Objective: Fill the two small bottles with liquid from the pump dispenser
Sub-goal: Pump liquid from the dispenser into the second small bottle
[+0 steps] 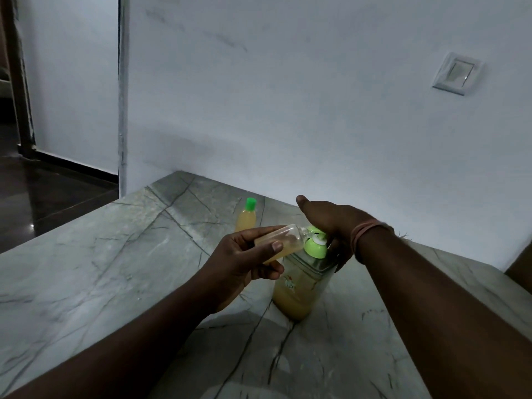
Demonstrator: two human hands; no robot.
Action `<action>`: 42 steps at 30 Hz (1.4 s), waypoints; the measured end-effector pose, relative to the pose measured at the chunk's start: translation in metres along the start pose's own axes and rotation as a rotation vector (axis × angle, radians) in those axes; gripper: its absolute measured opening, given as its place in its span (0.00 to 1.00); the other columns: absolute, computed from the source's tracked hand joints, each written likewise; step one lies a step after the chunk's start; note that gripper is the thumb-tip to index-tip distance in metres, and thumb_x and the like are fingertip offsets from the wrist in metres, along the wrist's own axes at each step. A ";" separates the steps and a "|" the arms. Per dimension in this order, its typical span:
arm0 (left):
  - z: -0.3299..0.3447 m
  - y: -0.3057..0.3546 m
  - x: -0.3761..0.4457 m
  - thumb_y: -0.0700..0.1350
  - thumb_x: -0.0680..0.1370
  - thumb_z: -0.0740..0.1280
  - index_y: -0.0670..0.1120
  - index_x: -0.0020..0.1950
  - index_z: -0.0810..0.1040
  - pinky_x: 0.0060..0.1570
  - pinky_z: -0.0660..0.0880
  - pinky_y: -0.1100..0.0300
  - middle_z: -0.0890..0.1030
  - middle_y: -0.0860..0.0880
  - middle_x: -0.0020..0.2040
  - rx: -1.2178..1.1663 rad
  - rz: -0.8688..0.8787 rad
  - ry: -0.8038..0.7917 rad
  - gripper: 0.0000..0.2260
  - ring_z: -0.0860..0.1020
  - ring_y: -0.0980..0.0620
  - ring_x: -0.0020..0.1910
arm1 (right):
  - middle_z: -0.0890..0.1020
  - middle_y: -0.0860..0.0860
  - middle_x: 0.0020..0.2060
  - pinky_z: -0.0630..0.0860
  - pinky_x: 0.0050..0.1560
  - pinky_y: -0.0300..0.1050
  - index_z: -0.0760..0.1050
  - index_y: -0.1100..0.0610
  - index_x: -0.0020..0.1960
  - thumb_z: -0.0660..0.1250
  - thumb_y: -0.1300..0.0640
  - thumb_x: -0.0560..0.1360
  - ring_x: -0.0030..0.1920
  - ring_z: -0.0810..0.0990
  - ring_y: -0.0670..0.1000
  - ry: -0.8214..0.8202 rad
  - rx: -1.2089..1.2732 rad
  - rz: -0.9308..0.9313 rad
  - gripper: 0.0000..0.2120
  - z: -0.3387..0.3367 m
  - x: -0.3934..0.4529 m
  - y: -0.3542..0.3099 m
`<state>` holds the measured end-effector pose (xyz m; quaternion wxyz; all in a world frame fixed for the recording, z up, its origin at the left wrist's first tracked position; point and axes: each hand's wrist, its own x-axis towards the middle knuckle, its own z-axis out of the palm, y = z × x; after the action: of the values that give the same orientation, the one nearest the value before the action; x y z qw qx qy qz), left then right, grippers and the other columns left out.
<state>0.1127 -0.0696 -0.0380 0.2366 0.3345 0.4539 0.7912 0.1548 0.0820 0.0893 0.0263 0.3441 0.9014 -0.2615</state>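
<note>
Head view, the only one supplied: a grey marble counter set against a pale wall that carries a switch plate.

The pump dispenser stands upright on the counter near the middle, its clear body part-filled with yellowish liquid. Its green pump head is largely covered by the right hand, whose palm rests on top with fingers curling down the far side; this grip is closed over the pump head. A band sits on that wrist.

The left hand holds an uncapped small bottle, tilted almost flat, mouth against the nozzle. This grip is narrow, thumb on top and fingers beneath. The bottle looks roughly half full, liquid pooled along its lower side.

A second small bottle stands behind, apart from both hands, green cap on, appearing full.

Assessment: the step in hand is filling the second of the two bottles; the first looks complete. The next move calls for further presses of the pump with the bottle mouth kept true to the nozzle, then capping. No loose cap is visible. Risk: spillage from so steep a tilt as the level rises.
</note>
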 end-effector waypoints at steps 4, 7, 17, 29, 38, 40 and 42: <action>0.000 -0.002 0.000 0.41 0.75 0.70 0.46 0.63 0.82 0.40 0.80 0.58 0.85 0.45 0.53 0.003 0.001 0.005 0.16 0.82 0.47 0.39 | 0.68 0.59 0.71 0.63 0.71 0.50 0.65 0.57 0.73 0.42 0.39 0.81 0.70 0.69 0.57 0.100 -0.103 -0.088 0.31 0.005 0.005 0.004; 0.001 -0.001 0.000 0.41 0.75 0.70 0.45 0.63 0.82 0.39 0.80 0.58 0.85 0.45 0.52 0.014 -0.001 0.009 0.16 0.82 0.46 0.40 | 0.68 0.59 0.72 0.63 0.71 0.51 0.64 0.56 0.74 0.42 0.37 0.81 0.70 0.68 0.59 0.095 -0.076 -0.082 0.32 0.005 0.002 0.003; -0.001 -0.002 0.000 0.41 0.74 0.70 0.45 0.62 0.82 0.39 0.80 0.58 0.85 0.44 0.53 -0.008 -0.009 0.012 0.16 0.82 0.46 0.40 | 0.69 0.59 0.70 0.65 0.70 0.52 0.63 0.55 0.74 0.42 0.36 0.80 0.68 0.71 0.59 0.097 -0.084 -0.080 0.32 0.005 0.005 0.002; 0.001 0.000 -0.002 0.40 0.75 0.70 0.46 0.62 0.83 0.39 0.80 0.58 0.85 0.45 0.53 -0.009 -0.004 0.002 0.15 0.81 0.46 0.40 | 0.76 0.66 0.58 0.75 0.56 0.59 0.63 0.51 0.73 0.47 0.29 0.75 0.49 0.80 0.60 -0.019 0.034 0.005 0.36 -0.001 -0.002 0.002; 0.001 -0.001 -0.001 0.41 0.74 0.70 0.46 0.63 0.82 0.39 0.80 0.58 0.85 0.44 0.53 0.005 -0.008 0.018 0.17 0.82 0.46 0.40 | 0.69 0.61 0.70 0.65 0.70 0.54 0.63 0.55 0.74 0.43 0.34 0.79 0.68 0.70 0.61 0.090 -0.044 -0.056 0.33 0.004 0.001 0.003; 0.002 0.000 -0.002 0.41 0.74 0.70 0.45 0.63 0.82 0.38 0.80 0.59 0.85 0.44 0.52 -0.005 -0.009 0.013 0.17 0.81 0.46 0.40 | 0.75 0.66 0.59 0.75 0.58 0.65 0.62 0.53 0.74 0.47 0.30 0.76 0.58 0.77 0.66 -0.010 0.037 0.034 0.37 -0.001 -0.005 0.001; 0.002 0.001 -0.002 0.41 0.74 0.70 0.45 0.63 0.82 0.38 0.80 0.59 0.85 0.44 0.52 -0.014 -0.013 0.009 0.17 0.81 0.46 0.40 | 0.76 0.68 0.51 0.78 0.50 0.67 0.61 0.54 0.74 0.49 0.28 0.74 0.51 0.80 0.67 -0.065 0.062 0.068 0.39 -0.003 -0.006 0.000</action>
<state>0.1150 -0.0700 -0.0371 0.2419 0.3266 0.4517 0.7942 0.1598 0.0798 0.0931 0.0538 0.3667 0.8793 -0.2992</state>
